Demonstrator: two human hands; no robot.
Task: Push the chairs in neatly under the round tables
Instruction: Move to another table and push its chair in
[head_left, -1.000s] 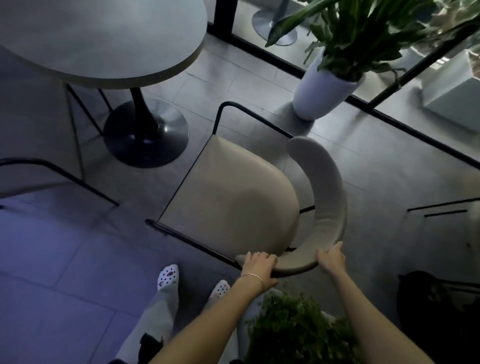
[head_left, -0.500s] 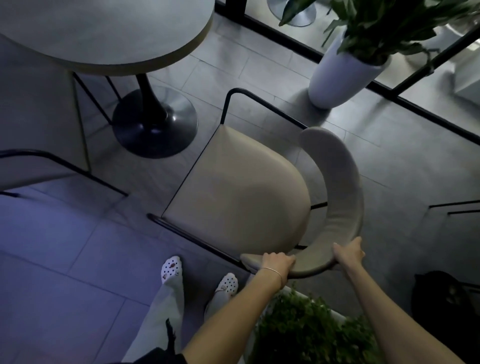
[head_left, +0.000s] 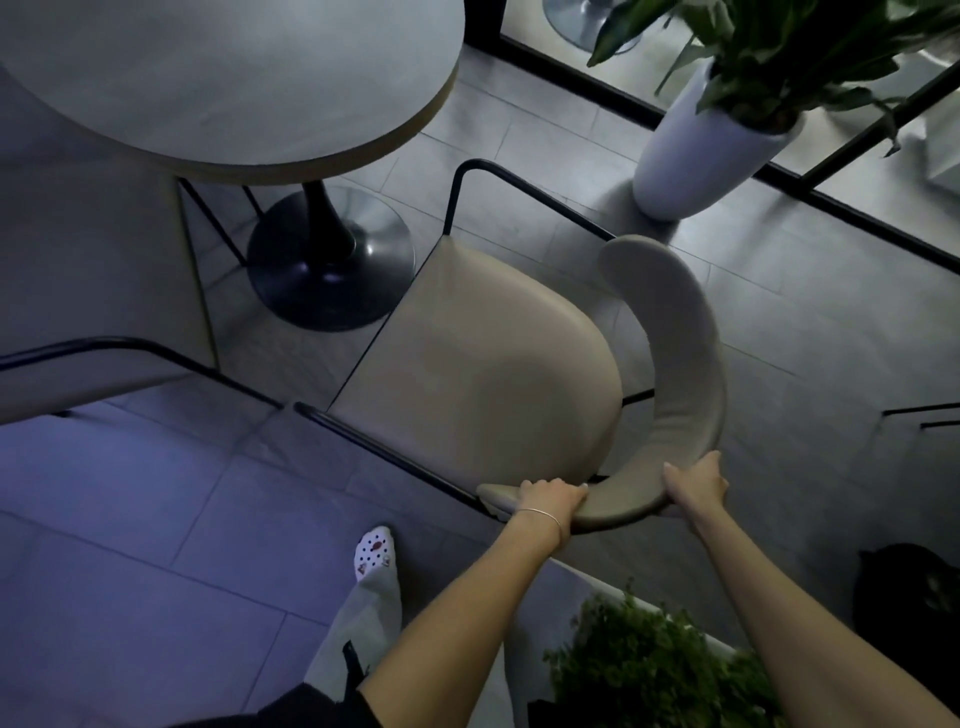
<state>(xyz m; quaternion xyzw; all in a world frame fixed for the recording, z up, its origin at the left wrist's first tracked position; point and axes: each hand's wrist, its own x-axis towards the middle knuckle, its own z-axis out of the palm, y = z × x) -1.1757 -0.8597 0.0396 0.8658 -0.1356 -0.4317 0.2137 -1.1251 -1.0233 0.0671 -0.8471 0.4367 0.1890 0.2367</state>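
A beige chair (head_left: 483, 358) with a thin black frame stands in the middle, its curved padded backrest (head_left: 675, 353) wrapping the near right side. My left hand (head_left: 551, 498) grips the near end of that backrest. My right hand (head_left: 695, 484) holds the backrest's outer curve a little to the right. The round grey table (head_left: 234, 78) on a black pedestal base (head_left: 327, 260) stands at the upper left. The chair's front edge sits just short of the tabletop's rim, beside the base.
A second chair's black frame (head_left: 130, 345) crosses the left edge. A tall white pot with a leafy plant (head_left: 691, 145) stands behind the chair at the upper right, along a black-framed glass wall. A low planter with small green leaves (head_left: 654, 670) is beside my right arm. My shoe (head_left: 375, 552) is below the chair.
The chair and the table now sit closer together, with the table base nearer the seat's front corner. Both hands keep the same grip on the backrest.
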